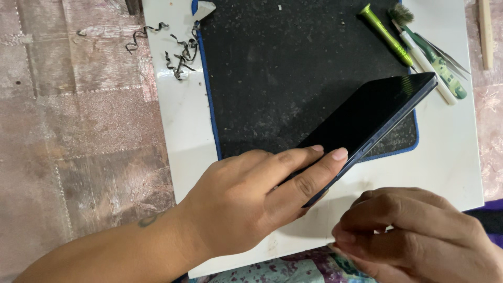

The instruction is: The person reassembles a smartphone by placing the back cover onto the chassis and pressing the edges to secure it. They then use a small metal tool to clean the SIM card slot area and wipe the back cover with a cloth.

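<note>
My left hand (pixel 251 202) grips the near end of a dark smartphone (pixel 377 112), fingers laid over its black screen, holding it tilted on its edge above a black mat (pixel 283 68) with blue trim. My right hand (pixel 419 238) is at the bottom right, just below the phone, fingers curled together; whether it pinches something small I cannot tell.
The mat lies on a white board (pixel 178 115) set on a pinkish patterned cloth (pixel 78 115). A green screwdriver (pixel 385 34), a brush (pixel 403 15), tweezers (pixel 445 52) and a white-and-green tool (pixel 440 73) lie at the far right. Black curled strips (pixel 181 55) lie at the far left.
</note>
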